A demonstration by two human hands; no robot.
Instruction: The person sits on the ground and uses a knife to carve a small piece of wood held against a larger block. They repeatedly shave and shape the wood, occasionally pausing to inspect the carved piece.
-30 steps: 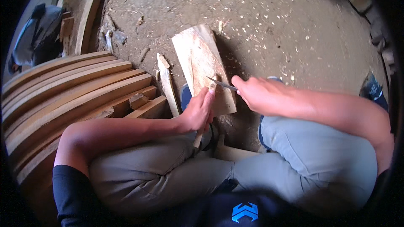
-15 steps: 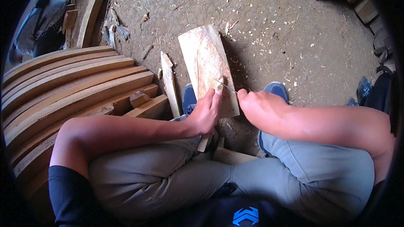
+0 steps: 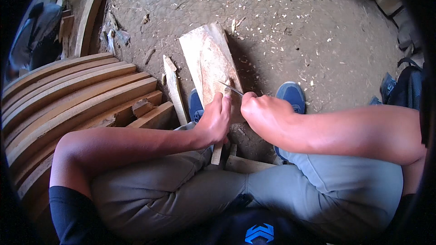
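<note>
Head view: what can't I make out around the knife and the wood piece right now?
- Knife: only a thin blade shows; the handle is hidden inside the right hand.
- Wood piece: its near end is covered by the left hand.
- Left shoe: mostly hidden behind the left hand and knee.
- Picture corners: dark fisheye rim.

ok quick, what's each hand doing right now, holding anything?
Left hand: closed on the thin wooden stick, thumb against the pale wood slab.
Right hand: closed in a fist on the knife, blade on the slab.
</note>
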